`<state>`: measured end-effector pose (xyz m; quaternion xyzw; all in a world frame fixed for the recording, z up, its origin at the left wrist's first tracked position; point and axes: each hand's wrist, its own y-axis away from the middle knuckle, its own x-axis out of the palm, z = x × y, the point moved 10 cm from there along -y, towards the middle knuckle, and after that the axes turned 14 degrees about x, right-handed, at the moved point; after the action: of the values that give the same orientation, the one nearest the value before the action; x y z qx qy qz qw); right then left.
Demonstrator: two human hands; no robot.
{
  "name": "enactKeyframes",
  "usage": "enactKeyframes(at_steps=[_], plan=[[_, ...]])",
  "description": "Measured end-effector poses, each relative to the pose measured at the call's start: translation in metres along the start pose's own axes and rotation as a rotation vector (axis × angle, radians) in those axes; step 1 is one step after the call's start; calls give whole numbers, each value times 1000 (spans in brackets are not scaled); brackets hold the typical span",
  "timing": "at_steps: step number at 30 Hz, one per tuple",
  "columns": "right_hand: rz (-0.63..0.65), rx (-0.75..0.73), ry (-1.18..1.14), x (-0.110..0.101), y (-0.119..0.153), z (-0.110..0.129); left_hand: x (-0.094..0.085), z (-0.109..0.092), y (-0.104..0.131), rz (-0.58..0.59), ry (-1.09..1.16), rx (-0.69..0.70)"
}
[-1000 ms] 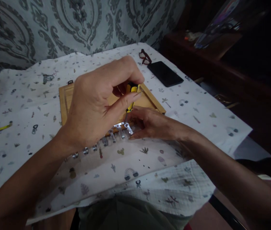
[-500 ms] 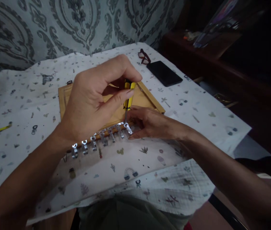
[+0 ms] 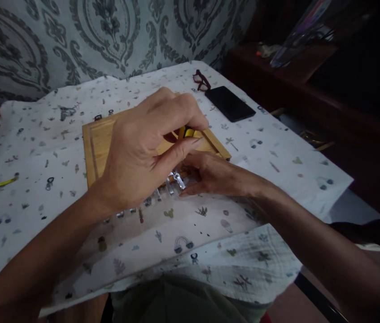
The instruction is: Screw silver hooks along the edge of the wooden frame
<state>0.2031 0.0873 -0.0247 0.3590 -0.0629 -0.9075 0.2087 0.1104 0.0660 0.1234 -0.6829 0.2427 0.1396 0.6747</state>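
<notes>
A wooden board [image 3: 99,148] with a raised frame lies on the patterned cloth. Along its near edge runs a row of shiny metal clips [image 3: 170,186], several of them partly covered by my left hand. My left hand [image 3: 149,143] is closed around the yellow and black handle of a screwdriver [image 3: 189,133]; its shaft and tip are hidden behind my thumb. Low at the board's near edge, my right hand [image 3: 210,172] is closed about the rightmost metal clip [image 3: 178,180], thumb by its lower end and fingers behind it.
Beyond the board lie a dark phone [image 3: 230,104] and folded glasses [image 3: 202,80]. A thin yellow item [image 3: 4,181] rests at the left of the cloth [image 3: 58,148]. A patterned wall stands behind, and dark furniture [image 3: 277,85] at the right.
My left hand has moved right and slightly down with the screwdriver, covering more of the handle and the left clips. My right hand stays in place.
</notes>
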Motion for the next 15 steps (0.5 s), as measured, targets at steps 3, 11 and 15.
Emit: enactKeyframes(at_steps=[3,11,15], plan=[[-19,27,14,-1,-1,-3,0,3,0,8,53,-58],[-31,-16,12,-1,-1,0,13,31,18,-22,280,-448],[-53,-57,12,-3,-1,2,27,37,27,-156,423,-584]])
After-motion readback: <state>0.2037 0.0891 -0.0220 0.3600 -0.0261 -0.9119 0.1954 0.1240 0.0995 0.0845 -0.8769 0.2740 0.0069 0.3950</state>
